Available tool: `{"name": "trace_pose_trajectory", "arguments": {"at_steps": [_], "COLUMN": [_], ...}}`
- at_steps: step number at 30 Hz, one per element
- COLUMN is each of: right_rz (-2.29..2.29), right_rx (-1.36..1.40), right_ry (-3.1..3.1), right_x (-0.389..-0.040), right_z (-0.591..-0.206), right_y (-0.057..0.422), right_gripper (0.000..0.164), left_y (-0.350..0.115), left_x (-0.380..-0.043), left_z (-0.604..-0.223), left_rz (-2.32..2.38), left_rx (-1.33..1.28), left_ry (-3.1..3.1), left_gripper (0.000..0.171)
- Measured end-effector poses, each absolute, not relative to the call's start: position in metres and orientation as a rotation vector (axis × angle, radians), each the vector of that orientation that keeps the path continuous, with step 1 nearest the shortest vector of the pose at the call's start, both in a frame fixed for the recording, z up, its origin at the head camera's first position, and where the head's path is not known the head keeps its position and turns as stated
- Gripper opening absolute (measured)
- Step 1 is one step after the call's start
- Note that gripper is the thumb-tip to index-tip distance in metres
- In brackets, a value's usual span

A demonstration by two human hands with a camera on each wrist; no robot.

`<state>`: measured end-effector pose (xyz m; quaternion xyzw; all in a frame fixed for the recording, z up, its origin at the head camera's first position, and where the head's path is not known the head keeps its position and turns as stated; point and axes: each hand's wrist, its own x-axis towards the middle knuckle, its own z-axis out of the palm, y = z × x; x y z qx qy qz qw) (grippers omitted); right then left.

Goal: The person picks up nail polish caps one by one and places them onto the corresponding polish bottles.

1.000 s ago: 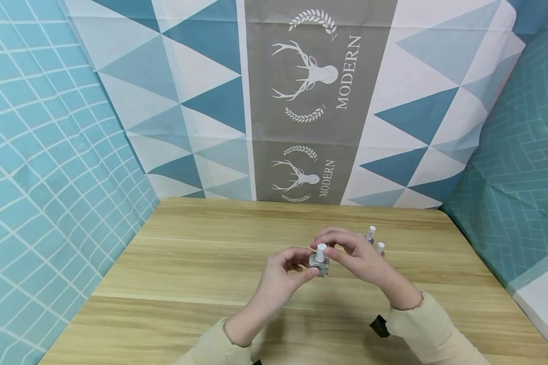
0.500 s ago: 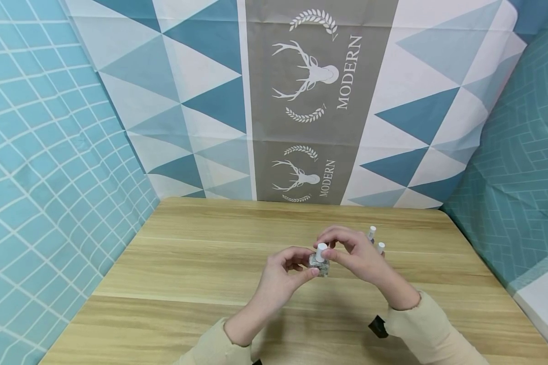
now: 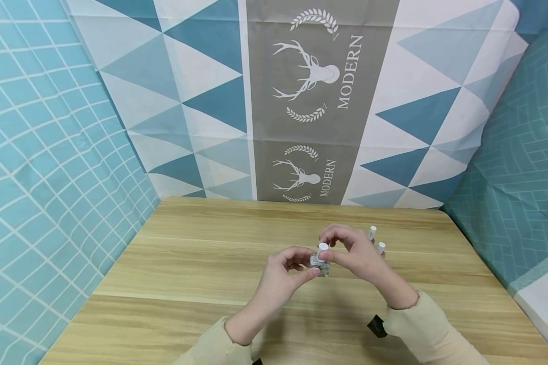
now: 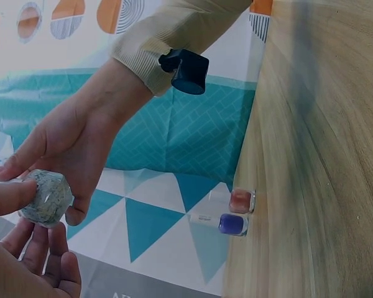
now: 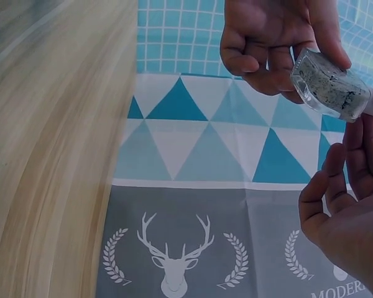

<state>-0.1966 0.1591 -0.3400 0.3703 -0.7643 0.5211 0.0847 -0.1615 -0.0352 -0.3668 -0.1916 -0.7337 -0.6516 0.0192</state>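
Observation:
Above the table, my left hand pinches the glass body of a small nail polish bottle between thumb and fingers. Speckled grey-white polish shows through the glass in the right wrist view. My right hand pinches the white cap, which sits on the bottle; its index finger and thumb are on either side. Behind the right hand stand two more nail polish bottles with white caps, partly covered in the head view. The left wrist view shows one purple bottle and one reddish bottle.
The wooden table runs back to a wall cloth with triangles and deer heads. Blue tiled cloth hangs at the left and teal cloth at the right. A black wrist device hangs by the right sleeve.
My right hand's fingers have shifted round the cap, with the index finger moving slightly up and to the right. The left hand and the bottle stay almost in place.

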Motion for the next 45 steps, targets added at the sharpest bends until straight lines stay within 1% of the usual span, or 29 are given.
{"name": "trace_pose_trajectory", "arguments": {"at_steps": [4,14,18,24,34,45], "right_rz": [1.561,1.552,1.513,1.453,1.395,1.410], "right_rx": [1.086,1.092,1.148,1.263,1.318,1.233], "right_ry": [-2.285,-2.299,-2.308,-2.313,-2.286,-2.264], "right_x": [-0.1970,-0.1976,-0.1969,-0.1946,-0.1948,-0.1950], "right_z": [-0.3399,-0.3402,-0.3399,-0.3367,-0.3349,-0.3365], "right_y": [0.1588,0.1584,0.1607,0.1654,0.1674,0.1648], "right_gripper": [0.020,0.021,0.020,0.027,0.027,0.023], "left_y": [-0.0345,-0.0337,-0.0342,-0.0345,-0.0333,-0.0331], "left_x": [-0.1616,-0.1616,-0.1629,-0.1639,-0.1616,-0.1608], "left_z": [-0.3662,-0.3669,-0.3690,-0.3706,-0.3675,-0.3672], "left_rz": [-2.025,-2.019,-2.012,-2.015,-2.015,-2.035], "left_rx": [-0.600,-0.612,-0.612,-0.606,-0.623,-0.611], "left_ry": [-2.275,-2.275,-2.276,-2.274,-2.250,-2.240], "left_gripper": [0.026,0.025,0.025,0.026,0.029,0.028]}}
